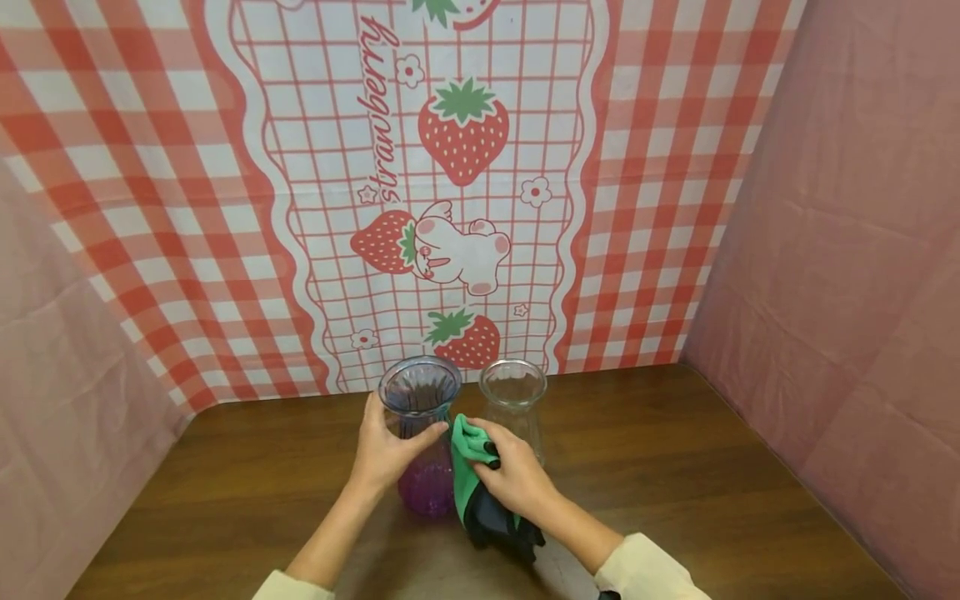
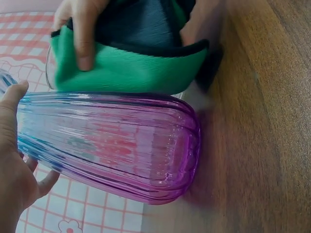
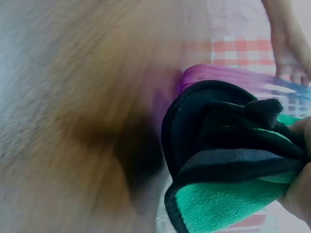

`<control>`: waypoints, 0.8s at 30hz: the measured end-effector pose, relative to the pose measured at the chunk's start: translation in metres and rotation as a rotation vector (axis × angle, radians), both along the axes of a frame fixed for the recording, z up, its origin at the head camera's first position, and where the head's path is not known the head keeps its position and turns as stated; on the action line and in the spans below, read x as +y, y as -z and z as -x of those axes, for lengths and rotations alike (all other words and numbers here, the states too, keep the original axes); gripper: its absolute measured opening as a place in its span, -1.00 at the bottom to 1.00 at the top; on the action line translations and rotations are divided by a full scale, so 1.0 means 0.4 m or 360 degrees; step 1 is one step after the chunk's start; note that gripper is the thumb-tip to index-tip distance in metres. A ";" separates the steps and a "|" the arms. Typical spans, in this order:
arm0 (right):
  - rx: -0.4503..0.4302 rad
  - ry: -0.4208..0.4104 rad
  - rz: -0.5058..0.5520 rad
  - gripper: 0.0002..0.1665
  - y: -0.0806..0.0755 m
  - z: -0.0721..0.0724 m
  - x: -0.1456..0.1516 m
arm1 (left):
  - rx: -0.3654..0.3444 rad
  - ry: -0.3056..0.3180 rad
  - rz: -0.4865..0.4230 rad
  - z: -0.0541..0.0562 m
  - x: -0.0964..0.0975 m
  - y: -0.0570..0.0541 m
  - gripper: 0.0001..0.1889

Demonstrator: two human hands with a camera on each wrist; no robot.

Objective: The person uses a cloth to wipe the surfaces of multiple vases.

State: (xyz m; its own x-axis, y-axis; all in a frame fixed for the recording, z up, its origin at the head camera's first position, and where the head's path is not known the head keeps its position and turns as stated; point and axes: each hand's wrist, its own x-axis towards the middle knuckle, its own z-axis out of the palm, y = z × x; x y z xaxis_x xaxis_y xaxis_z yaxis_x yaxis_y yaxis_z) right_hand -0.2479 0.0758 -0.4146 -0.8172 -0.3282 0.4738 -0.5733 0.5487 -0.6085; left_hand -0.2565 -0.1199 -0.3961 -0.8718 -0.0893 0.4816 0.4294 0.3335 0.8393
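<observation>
Around the blue-and-purple vase (image 1: 426, 490), the left grip (image 1: 385, 454) curls, holding it; just beside that vase, the right grip (image 1: 519, 477) pinches a black-edged green cloth (image 1: 464, 479).

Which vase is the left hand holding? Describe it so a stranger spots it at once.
Find the wooden table below the strawberry-print backdrop. There, the left hand grips the tinted vase, just left of the green cloth in the right hand. Its blue top and purple base set it apart from the clear glass vase nearby.
</observation>
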 end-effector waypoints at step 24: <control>-0.0076 -0.0020 -0.0238 -0.42 0.023 0.009 0.009 | -0.0066 0.0060 -0.0085 -0.008 -0.001 -0.012 -0.08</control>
State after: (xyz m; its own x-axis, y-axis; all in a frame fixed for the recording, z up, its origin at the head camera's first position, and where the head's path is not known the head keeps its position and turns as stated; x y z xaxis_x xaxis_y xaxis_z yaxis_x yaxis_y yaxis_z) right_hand -0.2516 0.0793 -0.4239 -0.8330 -0.4023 0.3798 -0.5530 0.6283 -0.5473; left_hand -0.2533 -0.1204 -0.3912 -0.8942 -0.0805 0.4403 0.4052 0.2722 0.8728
